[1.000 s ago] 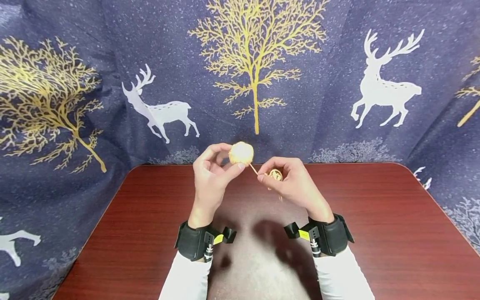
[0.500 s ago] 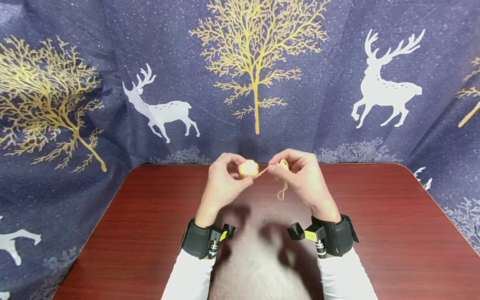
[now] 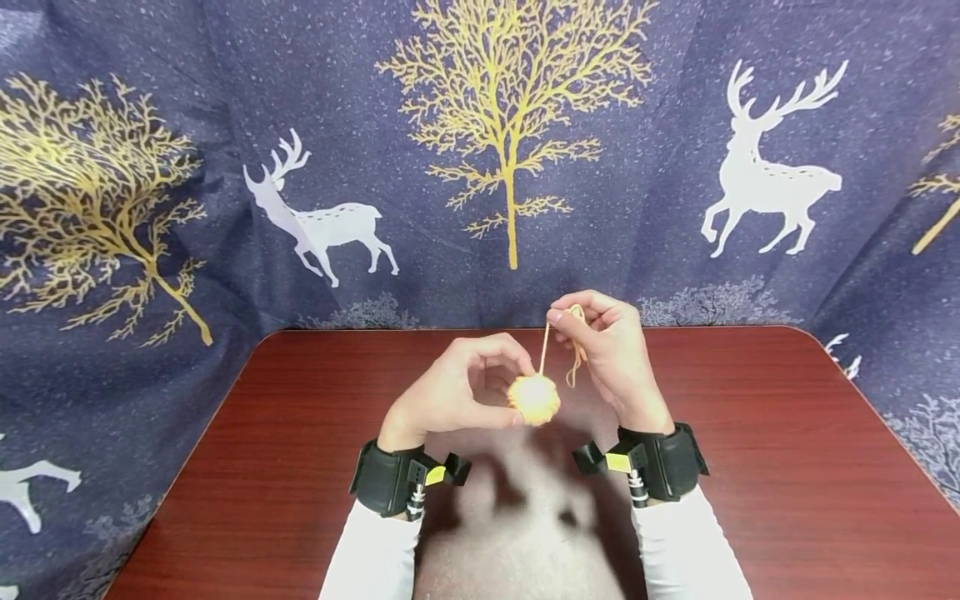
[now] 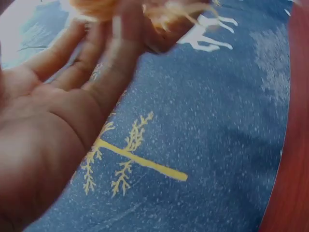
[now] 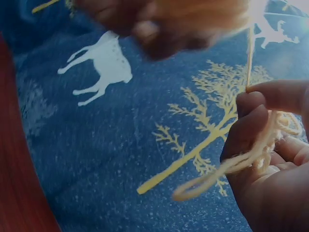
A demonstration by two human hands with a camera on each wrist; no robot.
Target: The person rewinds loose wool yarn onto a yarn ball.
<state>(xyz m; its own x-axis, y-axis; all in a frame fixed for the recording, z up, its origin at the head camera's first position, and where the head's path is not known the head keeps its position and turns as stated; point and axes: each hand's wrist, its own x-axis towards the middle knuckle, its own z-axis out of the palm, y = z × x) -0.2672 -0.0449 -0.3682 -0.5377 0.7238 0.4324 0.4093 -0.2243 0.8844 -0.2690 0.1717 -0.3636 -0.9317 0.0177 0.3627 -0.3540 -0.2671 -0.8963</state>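
A small pale-yellow yarn ball (image 3: 534, 399) with a bumpy edge is pinched between the thumb and fingers of my left hand (image 3: 457, 392), above the table. From its top a taut strand (image 3: 545, 348) runs up to my right hand (image 3: 615, 354), whose thumb and index finger pinch it. Slack yarn loops (image 5: 251, 154) hang from the right palm, under partly curled fingers. In the left wrist view the yarn ball (image 4: 94, 8) is cut off by the top edge. Blur hides detail of the left fingers in the right wrist view.
A reddish-brown table (image 3: 300, 433) lies under both hands, with a pale glare patch at its middle. Behind it hangs a dark blue cloth (image 3: 637, 167) printed with deer and trees. Each wrist wears a black camera strap (image 3: 390, 479).
My left hand has dropped and moved right with the yarn ball, now below the right hand. The right hand has risen and shifted right, and the strand between them now runs steeply upward.
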